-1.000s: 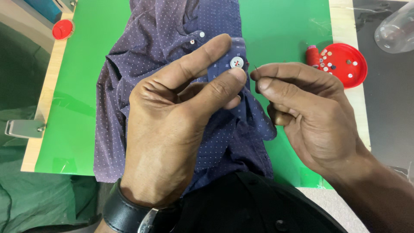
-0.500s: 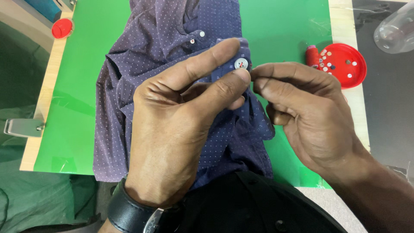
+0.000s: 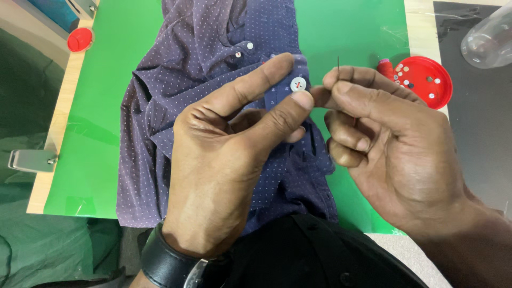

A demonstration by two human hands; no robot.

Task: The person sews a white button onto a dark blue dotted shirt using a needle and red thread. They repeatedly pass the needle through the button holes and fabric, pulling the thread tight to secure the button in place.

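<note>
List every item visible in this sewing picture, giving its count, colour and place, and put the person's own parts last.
shirt: one, dark blue with small pale dots, spread on the mat.
button: one, white with red thread, on the shirt strip pinched by the left hand.
needle: one, dark, upright above the right fingertips.
mat: one, green, covering the table.
thread spool: one, red, right of the mat.
large lid: one, red, holding loose buttons, far right.
small cap: one, red, upper left.
clear container: one, top right corner.
watch strap: one, black, left wrist.
left hand: pinching the shirt.
right hand: pinching the needle.
</note>
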